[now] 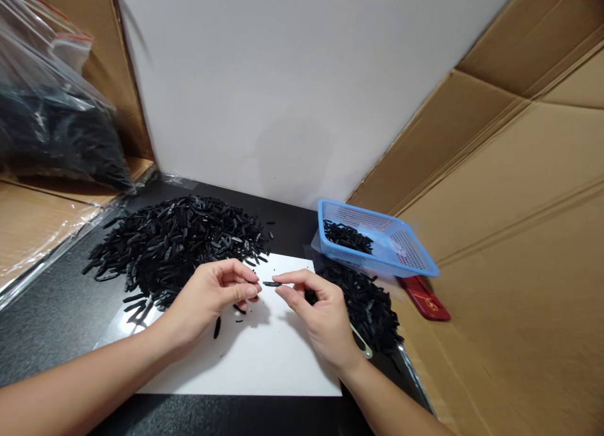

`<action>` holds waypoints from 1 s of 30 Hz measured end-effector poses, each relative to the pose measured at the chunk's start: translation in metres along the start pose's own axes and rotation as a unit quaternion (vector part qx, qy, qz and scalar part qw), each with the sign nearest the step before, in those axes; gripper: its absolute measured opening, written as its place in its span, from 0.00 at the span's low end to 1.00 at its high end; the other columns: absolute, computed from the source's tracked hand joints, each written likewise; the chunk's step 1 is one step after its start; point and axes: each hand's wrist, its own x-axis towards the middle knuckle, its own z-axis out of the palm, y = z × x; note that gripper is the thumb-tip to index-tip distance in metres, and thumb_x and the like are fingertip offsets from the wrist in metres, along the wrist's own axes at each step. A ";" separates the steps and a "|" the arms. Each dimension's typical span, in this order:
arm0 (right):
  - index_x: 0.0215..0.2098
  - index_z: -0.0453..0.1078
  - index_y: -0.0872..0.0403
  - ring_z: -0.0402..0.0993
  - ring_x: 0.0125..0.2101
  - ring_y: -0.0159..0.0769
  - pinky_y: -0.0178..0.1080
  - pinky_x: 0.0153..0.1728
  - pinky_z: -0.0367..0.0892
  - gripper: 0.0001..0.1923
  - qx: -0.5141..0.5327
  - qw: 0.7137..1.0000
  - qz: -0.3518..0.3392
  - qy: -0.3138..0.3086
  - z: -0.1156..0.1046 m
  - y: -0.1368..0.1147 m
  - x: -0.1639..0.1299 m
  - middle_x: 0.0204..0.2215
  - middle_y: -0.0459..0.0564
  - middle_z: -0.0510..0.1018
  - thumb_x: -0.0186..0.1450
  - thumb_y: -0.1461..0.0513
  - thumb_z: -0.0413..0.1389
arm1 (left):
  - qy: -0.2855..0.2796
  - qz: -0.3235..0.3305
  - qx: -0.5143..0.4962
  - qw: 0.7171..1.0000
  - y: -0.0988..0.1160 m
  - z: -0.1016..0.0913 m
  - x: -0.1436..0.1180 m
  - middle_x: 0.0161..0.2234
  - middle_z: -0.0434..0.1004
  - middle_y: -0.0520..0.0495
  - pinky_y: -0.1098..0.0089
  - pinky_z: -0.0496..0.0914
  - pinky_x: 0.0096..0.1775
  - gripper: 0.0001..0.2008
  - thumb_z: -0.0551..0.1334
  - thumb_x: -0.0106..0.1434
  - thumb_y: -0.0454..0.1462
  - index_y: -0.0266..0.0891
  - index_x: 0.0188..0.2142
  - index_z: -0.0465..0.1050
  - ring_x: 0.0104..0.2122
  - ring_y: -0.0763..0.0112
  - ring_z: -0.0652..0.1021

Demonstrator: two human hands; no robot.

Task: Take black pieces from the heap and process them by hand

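Observation:
My right hand [325, 307] pinches a small, slim black plastic-looking piece [270, 284] between thumb and forefinger, its free end pointing left. Just across from it, my left hand [210, 297] is closed with the fingertips together; what they hold, if anything, is too small to make out. Both hands are over a white sheet [278, 360], where a loose black piece [217, 327] and a few dark crumbs lie. Beyond my left hand spreads a large heap of similar black pieces [184, 228]. A smaller heap [370, 307] lies to the right of my right hand.
A blue perforated basket [406, 234] with some black pieces inside stands at the back right. Near it lies a red flat object [427, 297]. A pale-handled tool [362, 343] is partly hidden by my right hand. At left sits a clear bag [56, 121] of dark contents.

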 end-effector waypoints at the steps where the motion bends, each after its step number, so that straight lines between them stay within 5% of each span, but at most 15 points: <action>1: 0.35 0.81 0.51 0.61 0.21 0.32 0.35 0.25 0.60 0.06 0.001 1.000 0.001 -0.001 0.000 0.000 0.000 0.18 0.42 0.68 0.60 0.61 0.61 | 0.000 0.001 -0.002 1.000 0.000 0.000 0.000 0.25 0.79 0.50 0.71 0.67 0.30 0.06 0.72 0.51 0.36 0.38 0.27 0.77 0.23 0.73 0.73; 9: 0.32 0.79 0.53 0.64 0.22 0.33 0.35 0.26 0.61 0.07 0.019 1.000 0.005 0.001 0.001 0.001 -0.001 0.21 0.45 0.74 0.61 0.58 0.61 | 0.004 -0.040 -0.083 0.996 0.000 0.002 -0.002 0.27 0.81 0.51 0.73 0.71 0.37 0.08 0.73 0.52 0.36 0.37 0.30 0.78 0.30 0.72 0.79; 18: 0.28 0.76 0.54 0.62 0.22 0.30 0.33 0.25 0.61 0.07 0.078 0.996 0.038 0.007 0.001 0.001 -0.001 0.20 0.44 0.71 0.59 0.58 0.63 | -0.005 -0.025 -0.111 0.993 0.001 0.004 -0.003 0.25 0.81 0.52 0.80 0.71 0.31 0.09 0.73 0.52 0.35 0.36 0.30 0.75 0.27 0.76 0.79; 20: 0.30 0.75 0.53 0.52 0.16 0.25 0.29 0.17 0.53 0.06 0.195 0.977 0.086 -0.009 0.000 0.000 0.000 0.16 0.39 0.64 0.60 0.58 0.62 | 0.004 -0.027 -0.118 0.993 0.001 0.005 -0.003 0.26 0.80 0.52 0.80 0.72 0.31 0.10 0.74 0.50 0.35 0.36 0.29 0.75 0.29 0.74 0.81; 22: 0.29 0.72 0.52 0.41 0.14 0.24 0.27 0.13 0.43 0.07 0.350 0.924 0.148 -0.038 -0.002 -0.002 0.001 0.13 0.35 0.57 0.60 0.57 0.60 | 0.009 -0.031 -0.127 0.991 0.002 0.006 -0.003 0.26 0.80 0.53 0.79 0.73 0.31 0.11 0.75 0.49 0.35 0.36 0.28 0.75 0.30 0.72 0.82; 25: 0.24 0.67 0.53 0.38 0.14 0.23 0.24 0.11 0.41 0.09 0.474 0.856 0.197 -0.060 -0.005 -0.004 0.004 0.12 0.36 0.57 0.58 0.58 0.60 | 0.011 -0.032 -0.128 0.991 0.001 0.006 -0.003 0.26 0.79 0.53 0.79 0.73 0.31 0.12 0.76 0.47 0.34 0.36 0.28 0.74 0.30 0.70 0.83; 30: 0.24 0.67 0.55 0.37 0.13 0.19 0.23 0.11 0.40 0.13 0.428 0.880 0.206 -0.031 0.000 -0.005 0.004 0.12 0.34 0.59 0.59 0.58 0.65 | 0.004 -0.024 -0.093 0.995 0.000 0.004 -0.002 0.26 0.80 0.53 0.79 0.72 0.30 0.10 0.74 0.50 0.35 0.37 0.28 0.74 0.28 0.73 0.82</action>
